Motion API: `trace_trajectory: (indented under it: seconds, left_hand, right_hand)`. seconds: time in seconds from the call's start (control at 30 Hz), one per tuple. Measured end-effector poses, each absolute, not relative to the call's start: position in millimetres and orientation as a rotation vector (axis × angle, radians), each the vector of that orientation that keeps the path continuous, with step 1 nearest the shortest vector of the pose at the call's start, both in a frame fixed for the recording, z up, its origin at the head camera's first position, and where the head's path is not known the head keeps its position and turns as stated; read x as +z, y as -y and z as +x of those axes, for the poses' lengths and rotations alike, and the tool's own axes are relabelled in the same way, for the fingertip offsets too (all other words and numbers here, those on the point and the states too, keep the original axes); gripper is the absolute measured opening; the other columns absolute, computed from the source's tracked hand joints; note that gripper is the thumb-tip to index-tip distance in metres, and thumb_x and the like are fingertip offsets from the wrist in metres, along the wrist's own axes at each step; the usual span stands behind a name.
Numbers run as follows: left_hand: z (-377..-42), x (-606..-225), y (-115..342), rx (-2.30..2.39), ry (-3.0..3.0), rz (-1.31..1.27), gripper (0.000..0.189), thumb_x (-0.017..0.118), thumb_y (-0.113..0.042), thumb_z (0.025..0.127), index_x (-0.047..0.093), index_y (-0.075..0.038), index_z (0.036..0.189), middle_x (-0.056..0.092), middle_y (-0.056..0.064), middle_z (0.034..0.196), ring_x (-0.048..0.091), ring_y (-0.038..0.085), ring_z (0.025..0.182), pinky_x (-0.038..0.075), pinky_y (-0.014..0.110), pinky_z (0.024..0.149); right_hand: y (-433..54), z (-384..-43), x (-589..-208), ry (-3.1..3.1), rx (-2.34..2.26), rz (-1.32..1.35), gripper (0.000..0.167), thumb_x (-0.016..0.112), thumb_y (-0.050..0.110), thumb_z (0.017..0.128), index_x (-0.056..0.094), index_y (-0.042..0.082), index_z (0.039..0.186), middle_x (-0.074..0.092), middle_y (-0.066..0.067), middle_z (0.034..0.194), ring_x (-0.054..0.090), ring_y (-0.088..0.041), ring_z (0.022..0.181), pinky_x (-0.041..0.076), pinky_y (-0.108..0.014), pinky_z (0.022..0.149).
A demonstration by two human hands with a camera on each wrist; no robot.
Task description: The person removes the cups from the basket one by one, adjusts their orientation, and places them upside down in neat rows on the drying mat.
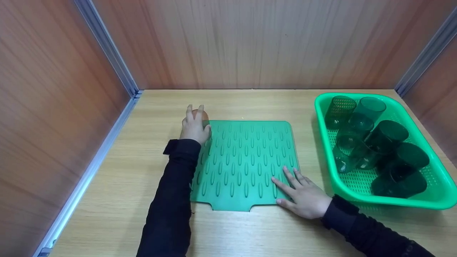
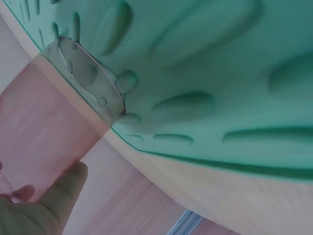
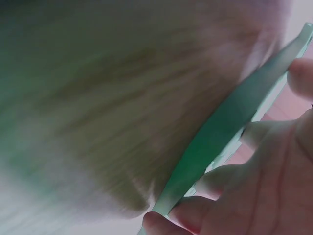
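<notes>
My left hand (image 1: 194, 128) grips a see-through reddish-brown cup (image 1: 200, 116) at the far left corner of a green mat (image 1: 246, 160) with raised oval bumps. In the left wrist view the cup's (image 2: 54, 112) end meets the mat, and my thumb (image 2: 66, 191) lies along its side; the fingers' far side is mostly hidden. My right hand (image 1: 303, 196) rests with spread fingers on the mat's near right edge. The right wrist view shows those fingertips touching the mat's edge (image 3: 210, 132) from above.
To the right stands a green plastic basket (image 1: 323, 150) holding several dark see-through cups (image 1: 389, 135), lying tilted against each other. Wood-look panels (image 1: 250, 43) enclose the table (image 1: 117, 185) at the back and sides, with metal strips (image 1: 110, 53) at the corners.
</notes>
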State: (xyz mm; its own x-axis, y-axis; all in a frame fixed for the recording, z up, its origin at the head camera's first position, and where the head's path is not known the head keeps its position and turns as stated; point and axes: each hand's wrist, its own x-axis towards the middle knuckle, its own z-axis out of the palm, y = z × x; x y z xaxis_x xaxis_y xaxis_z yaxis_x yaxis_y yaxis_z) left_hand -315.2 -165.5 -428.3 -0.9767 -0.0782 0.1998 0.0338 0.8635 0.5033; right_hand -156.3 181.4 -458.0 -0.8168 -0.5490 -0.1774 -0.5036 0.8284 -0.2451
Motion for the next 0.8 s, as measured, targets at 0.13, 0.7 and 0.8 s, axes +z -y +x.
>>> trace_trajectory:
  seconds: [0.13, 0.7, 0.8]
  left_hand:
    - [-312.4, -429.4, 162.9, -0.864, 2.781, 0.054, 0.072, 0.062, -0.027, 0.091, 0.021, -0.024, 0.151, -0.009, 0.016, 0.156, 0.015, 0.052, 0.135, 0.03, 0.057, 0.103]
    - [-297.5, -405.8, 125.7, -0.731, 2.67, 0.06, 0.103, 0.058, -0.064, 0.081, 0.002, -0.017, 0.153, -0.015, 0.012, 0.156, -0.021, 0.036, 0.139, 0.001, 0.054, 0.112]
    - [-287.1, -402.2, 104.7, -0.867, 2.615, -0.04, 0.105, 0.056, -0.065, 0.082, -0.003, -0.015, 0.152, -0.015, 0.01, 0.157, -0.019, 0.034, 0.14, 0.004, 0.056, 0.112]
  right_hand:
    - [-181.0, -156.5, -456.5, -2.765, -0.269, -0.816, 0.065, 0.037, 0.059, 0.095, 0.026, 0.026, 0.15, 0.008, -0.019, 0.156, 0.008, -0.045, 0.14, 0.018, -0.061, 0.107]
    - [-179.9, -157.5, -449.9, -2.809, -0.301, -0.816, 0.064, 0.046, 0.055, 0.093, 0.031, 0.027, 0.148, 0.011, -0.015, 0.156, 0.017, -0.044, 0.139, 0.016, -0.063, 0.106]
    - [-180.1, -154.8, -443.0, -2.843, -0.35, -0.821, 0.066, 0.048, 0.055, 0.092, 0.029, 0.027, 0.149, 0.008, -0.013, 0.157, 0.015, -0.042, 0.139, 0.017, -0.063, 0.106]
